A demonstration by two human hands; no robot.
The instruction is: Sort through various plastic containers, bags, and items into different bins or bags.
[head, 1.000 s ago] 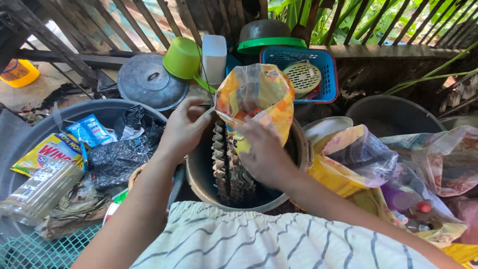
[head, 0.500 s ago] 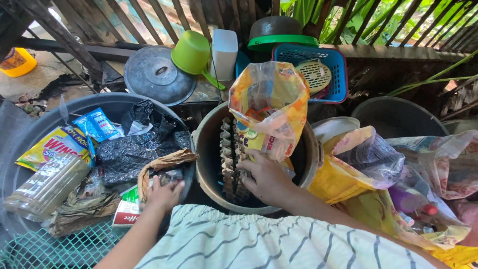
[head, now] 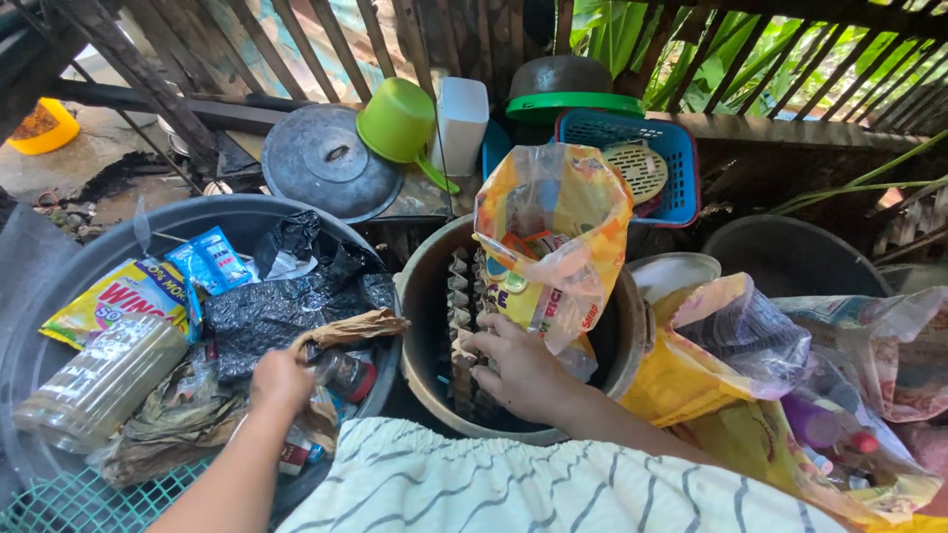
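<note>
At nine o'clock stands one wide dark tub (head: 59,286) heaped with rubbish: one clear plastic jar (head: 99,383) lying on its side, one yellow sachet pack (head: 118,301), two small blue packets (head: 209,262), crumpled black plastic (head: 296,301) and dry brown leaves (head: 168,424). The left hand (head: 281,380) reaches into this tub at about seven o'clock, fingers curled down over a small dark bottle (head: 346,373) with a reddish end; whether it truly grips the bottle I cannot tell. A strip of torn brown paper (head: 346,329) lies just above the hand.

At eleven o'clock one round grey metal lid (head: 326,163) leans by one green dipper (head: 400,123) and one white rectangular container (head: 461,123).

In the centre sits one round dark bucket (head: 420,306). Inside it stand grey egg trays (head: 462,316) on edge, too tightly packed to count. The right hand (head: 518,370) rests on the trays, fingers spread and pressing against them. One yellow-orange plastic bag (head: 553,232) stands open-mouthed in the bucket, just above that hand, with printed wrappers inside.

At one o'clock one blue basket (head: 671,148) holds one round pale strainer (head: 640,170); behind it is one dark pot on a green lid (head: 563,99).

At three o'clock lie several crumpled plastic bags (head: 750,345), yellow and clear, beside another dark tub (head: 790,262). One purple bottle (head: 810,422) shows within the bags.
</note>
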